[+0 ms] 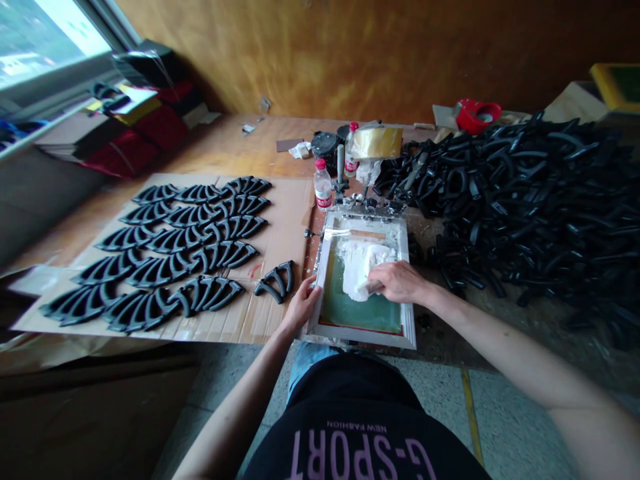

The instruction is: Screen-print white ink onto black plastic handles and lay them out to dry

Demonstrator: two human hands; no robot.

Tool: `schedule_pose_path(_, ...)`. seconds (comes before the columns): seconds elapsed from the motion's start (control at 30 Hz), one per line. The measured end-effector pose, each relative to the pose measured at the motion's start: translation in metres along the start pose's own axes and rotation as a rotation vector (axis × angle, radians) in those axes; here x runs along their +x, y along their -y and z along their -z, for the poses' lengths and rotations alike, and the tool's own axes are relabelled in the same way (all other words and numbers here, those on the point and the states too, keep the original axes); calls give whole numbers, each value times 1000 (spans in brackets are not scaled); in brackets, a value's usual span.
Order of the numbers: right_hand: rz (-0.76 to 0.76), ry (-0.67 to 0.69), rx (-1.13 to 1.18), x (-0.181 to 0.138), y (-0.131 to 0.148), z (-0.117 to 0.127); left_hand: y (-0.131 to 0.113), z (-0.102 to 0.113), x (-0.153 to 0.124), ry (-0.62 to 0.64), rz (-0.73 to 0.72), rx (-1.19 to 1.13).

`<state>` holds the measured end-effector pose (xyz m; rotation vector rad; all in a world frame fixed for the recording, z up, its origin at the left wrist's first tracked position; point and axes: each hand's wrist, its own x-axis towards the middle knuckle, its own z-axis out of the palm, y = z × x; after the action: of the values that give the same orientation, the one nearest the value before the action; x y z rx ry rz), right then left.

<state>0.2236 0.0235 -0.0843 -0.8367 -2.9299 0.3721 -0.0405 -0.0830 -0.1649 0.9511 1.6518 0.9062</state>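
A screen printing frame (411, 327) with a green mesh lies before me at the table's front edge. Thick white paste (357, 267) is spread over the middle of its mesh. My left hand (303, 303) grips the left side of the frame, thumb near its top face. Over the mesh, my right hand (399, 281) is closed at the paste's lower right side, around what looks like a small squeegee (374, 287), mostly hidden by my fingers. A wooden-handled spatula (367, 235) rests across the frame's far end. Beside my left hand are a few curved black plastic parts (276, 280).
Rows of black parts (165, 243) cover a cardboard sheet (285, 200) at left. A large heap of black parts (500, 200) fills the right side. Behind the frame stand a red-capped bottle (323, 185), another bottle (351, 157), metal clamps (367, 200) and a tape roll (377, 142).
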Motion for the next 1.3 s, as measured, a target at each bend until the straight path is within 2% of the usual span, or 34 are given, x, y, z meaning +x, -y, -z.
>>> schedule_pose_path(0.1,-87,-157,-23,4,5,-16,1,0,-1,-4,-1,-13)
schedule_pose_path(0.23,6,-123,19,-8,14,-33,1,-1,-1,-13,-5,-33)
schedule_pose_path(0.3,-21,-128,59,-4,14,-26,-1,0,-2,-9,-3,-64)
schedule_pose_path(0.37,-102,-202,91,12,9,-10,-9,3,-5,35,14,-113)
schedule_pose_path(0.43,-190,-300,98,34,-3,10,-26,9,-12,73,17,-142)
schedule_pose_path(0.53,-330,-445,65,51,-36,40,-62,18,-26,-8,-72,-153)
schedule_pose_path(0.6,-474,-580,73,41,-64,52,-90,20,-32,-73,-137,-200)
schedule_pose_path(0.67,-657,-677,119,18,-90,53,-118,19,-32,-82,-214,-308)
schedule_pose_path(0.77,-789,-576,205,-15,-103,29,-158,15,-18,-85,-400,-492)
schedule_pose_path(0.83,-723,-431,245,-25,-90,0,-181,12,-7,-55,-465,-558)
schedule_pose_path(0.9,-603,-310,220,-24,-67,-31,-194,8,0,-32,-473,-592)
schedule_pose_path(0.97,-519,-208,147,-17,-42,-53,-190,1,-1,-82,-468,-633)
schedule_pose_path(1.03,-545,-154,102,-10,-19,-63,-167,-13,-10,-104,-377,-640)
schedule_pose_path(1.1,-638,-154,128,-5,4,-62,-131,-33,-26,31,-133,-581)
schedule_pose_path(1.17,-637,-217,168,-1,31,-57,-94,-54,-45,237,165,-531)
schedule_pose_path(1.23,-445,-277,208,3,54,-53,-64,-66,-59,262,290,-602)
schedule_pose_path(1.3,-228,-290,278,3,60,-50,-43,-64,-65,187,329,-674)
